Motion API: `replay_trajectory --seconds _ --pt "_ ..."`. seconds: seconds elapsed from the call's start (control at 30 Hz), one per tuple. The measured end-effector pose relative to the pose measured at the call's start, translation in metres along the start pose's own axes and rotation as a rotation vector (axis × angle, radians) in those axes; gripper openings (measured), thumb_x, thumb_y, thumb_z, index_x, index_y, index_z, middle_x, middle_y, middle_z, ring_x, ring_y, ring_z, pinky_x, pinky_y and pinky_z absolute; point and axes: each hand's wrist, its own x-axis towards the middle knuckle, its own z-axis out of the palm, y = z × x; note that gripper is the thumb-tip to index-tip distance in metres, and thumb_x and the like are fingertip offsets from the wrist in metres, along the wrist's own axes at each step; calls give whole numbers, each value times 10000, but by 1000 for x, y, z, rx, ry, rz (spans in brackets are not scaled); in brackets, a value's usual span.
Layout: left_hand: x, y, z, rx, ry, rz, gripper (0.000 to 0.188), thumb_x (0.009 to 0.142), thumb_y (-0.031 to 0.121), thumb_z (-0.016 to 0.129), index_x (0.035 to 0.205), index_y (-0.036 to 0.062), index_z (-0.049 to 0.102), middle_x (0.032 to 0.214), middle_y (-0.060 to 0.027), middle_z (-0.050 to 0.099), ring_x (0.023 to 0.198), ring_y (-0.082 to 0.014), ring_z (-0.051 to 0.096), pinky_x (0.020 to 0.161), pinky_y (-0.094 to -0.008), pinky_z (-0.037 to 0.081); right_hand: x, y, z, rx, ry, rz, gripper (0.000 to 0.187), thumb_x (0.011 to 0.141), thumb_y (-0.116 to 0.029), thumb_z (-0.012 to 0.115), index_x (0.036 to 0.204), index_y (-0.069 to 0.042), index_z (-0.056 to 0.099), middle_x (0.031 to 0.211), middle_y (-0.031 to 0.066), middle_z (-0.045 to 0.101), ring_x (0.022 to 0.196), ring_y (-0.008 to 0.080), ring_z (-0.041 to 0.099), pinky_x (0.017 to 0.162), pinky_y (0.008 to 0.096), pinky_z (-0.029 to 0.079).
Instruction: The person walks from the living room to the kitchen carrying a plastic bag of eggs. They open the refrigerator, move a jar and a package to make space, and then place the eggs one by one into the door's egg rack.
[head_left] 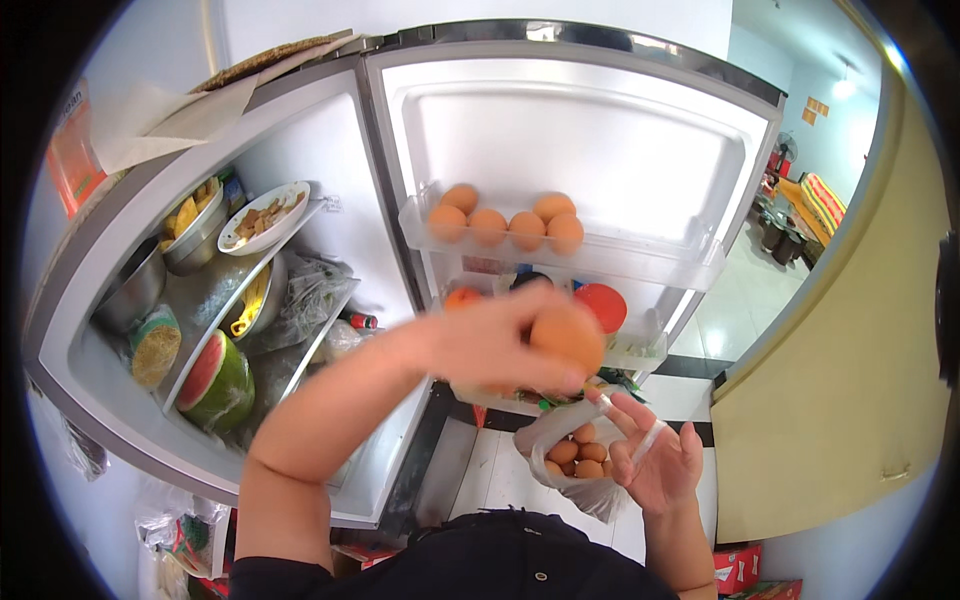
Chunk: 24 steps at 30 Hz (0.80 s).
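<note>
My left hand (490, 340) reaches across in front of the open fridge door and grips a brown egg (568, 338); the fingers are slightly blurred. A clear plastic bag (545, 437) hangs from my right hand (655, 460), its handle looped over the fingers, which are partly spread. Several brown eggs (585, 452) lie inside the bag. Above my left hand, more brown eggs (527, 230) stand in the left part of a clear door shelf (650, 255).
The fridge compartment (350, 130) at left holds a plate of food (265, 217), metal bowls (130, 285), a cut watermelon (222, 385) and bagged items. A lower door shelf (640, 352) carries a red round lid (602, 307). A beige door (820, 400) stands at right.
</note>
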Motion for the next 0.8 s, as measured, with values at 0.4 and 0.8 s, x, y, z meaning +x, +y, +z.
replay_trajectory --seconds 0.4,0.8 --pt "159 49 -40 796 277 83 521 646 437 701 981 51 600 820 -100 584 676 -228 557 592 -367 438 -17 -25 -3 30 -104 13 824 834 -572 463 1364 36 293 1438 325 60 686 215 623 618 261 483" --pt "183 57 -37 761 49 -186 501 682 438 703 1026 89 598 810 -102 567 617 -216 546 571 -365 428 -30 -29 4 13 -47 42 851 752 -585 540 1332 17 381 1433 283 185 618 184 606 675 270 496"
